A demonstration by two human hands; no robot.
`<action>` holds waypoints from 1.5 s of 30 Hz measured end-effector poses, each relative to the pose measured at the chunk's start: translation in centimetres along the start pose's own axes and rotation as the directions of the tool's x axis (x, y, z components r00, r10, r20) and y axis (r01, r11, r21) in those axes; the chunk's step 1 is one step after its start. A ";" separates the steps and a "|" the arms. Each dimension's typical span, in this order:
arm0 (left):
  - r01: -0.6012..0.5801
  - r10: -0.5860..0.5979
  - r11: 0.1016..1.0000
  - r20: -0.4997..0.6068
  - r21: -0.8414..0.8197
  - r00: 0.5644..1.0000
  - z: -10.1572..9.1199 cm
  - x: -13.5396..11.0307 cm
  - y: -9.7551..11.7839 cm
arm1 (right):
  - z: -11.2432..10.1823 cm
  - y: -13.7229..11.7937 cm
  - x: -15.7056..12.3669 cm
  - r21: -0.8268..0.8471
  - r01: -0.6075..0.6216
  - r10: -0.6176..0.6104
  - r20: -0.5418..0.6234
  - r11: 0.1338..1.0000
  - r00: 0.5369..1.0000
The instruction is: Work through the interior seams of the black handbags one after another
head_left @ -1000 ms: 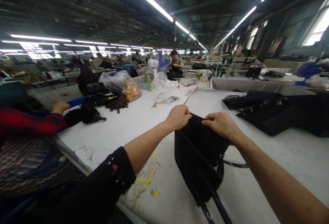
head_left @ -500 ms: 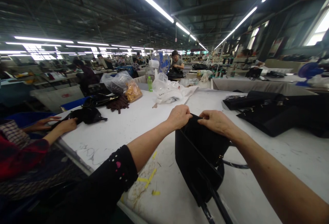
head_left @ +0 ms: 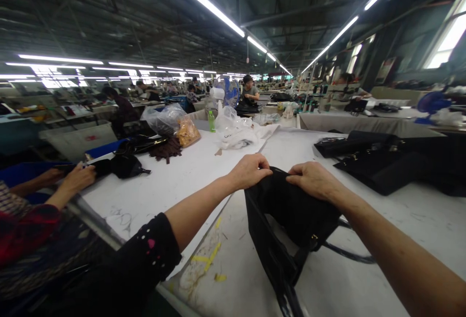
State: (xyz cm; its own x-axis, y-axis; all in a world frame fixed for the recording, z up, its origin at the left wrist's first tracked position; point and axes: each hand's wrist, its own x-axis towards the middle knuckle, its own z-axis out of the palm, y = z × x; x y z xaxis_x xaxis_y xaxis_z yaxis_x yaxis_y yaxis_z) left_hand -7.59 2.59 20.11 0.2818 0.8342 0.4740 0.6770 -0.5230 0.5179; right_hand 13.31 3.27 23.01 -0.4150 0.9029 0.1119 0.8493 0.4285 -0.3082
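Note:
Between my hands a black handbag (head_left: 302,210) is held up over the white table (head_left: 174,200). My left hand (head_left: 251,170) pinches its far top edge on the left. A short way along the same edge, my right hand (head_left: 313,178) grips with thumb and fingers. The bag tilts toward me, and a gap shows between its walls. Dark strap-like handles (head_left: 286,297) hang at the near end, and another handle (head_left: 351,254) loops out to the right under my forearm. A small gold-coloured fitting (head_left: 314,237) sits on the bag's right side.
Black bag pieces (head_left: 386,161) lie at the right. White plastic bags (head_left: 236,132), a green bottle (head_left: 211,122) and an orange packet (head_left: 188,131) stand toward the back. On the left, a co-worker's hands (head_left: 78,178) hold black material. Yellow tape (head_left: 209,258) marks the near table.
The bag's top has opened wider and its near end has swung lower. My hands are slightly farther apart on the edge. The co-worker's hands at left have shifted left.

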 end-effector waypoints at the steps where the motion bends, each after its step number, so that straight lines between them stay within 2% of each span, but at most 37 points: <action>1: 0.006 -0.006 1.000 -0.002 0.010 1.000 0.1 0.0 0.0 | 0.1 0.0 0.0 0.001 -0.002 0.002 -0.001 1.000 1.000; 11: 0.030 -0.027 0.991 -0.020 0.129 0.999 0.1 0.4 0.4 | 0.2 -0.2 -0.2 0.020 -0.034 0.035 -0.019 0.999 0.999; 24: -0.026 0.028 0.976 -0.005 0.216 1.000 0.4 1.1 0.3 | 0.1 -0.5 0.0 0.003 -0.047 0.047 -0.024 0.999 0.999; 32: 0.001 0.000 0.979 -0.004 0.203 1.000 0.6 1.5 0.4 | 0.1 -0.8 1.0 -0.161 -0.058 0.051 -0.047 0.985 0.998; 38: -0.013 0.015 0.975 -0.005 0.220 1.000 1.1 2.0 0.1 | 0.1 -0.7 2.9 -0.169 0.038 -0.033 0.031 0.985 0.999; 41: 0.032 -0.031 0.981 -0.006 0.193 1.000 0.8 1.7 0.2 | 0.3 -1.4 3.8 -0.170 0.101 -0.098 0.027 0.980 0.995; 43: 0.079 -0.083 0.990 0.031 0.114 0.996 0.1 1.3 0.4 | 0.1 -1.8 3.9 -0.182 0.104 -0.101 0.027 0.978 0.994; 45: 0.106 -0.110 0.994 0.155 0.030 0.982 -0.8 0.5 0.3 | -0.3 -1.8 3.2 -0.197 0.090 -0.088 0.018 0.976 0.996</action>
State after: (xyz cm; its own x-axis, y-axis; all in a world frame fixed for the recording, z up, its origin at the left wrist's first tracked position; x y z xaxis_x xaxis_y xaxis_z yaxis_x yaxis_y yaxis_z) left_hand -7.78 2.72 21.14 0.3078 0.9036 0.2979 0.7230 -0.4257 0.5441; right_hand 10.54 5.44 24.26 -0.4943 0.8607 0.1216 0.8560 0.5063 -0.1046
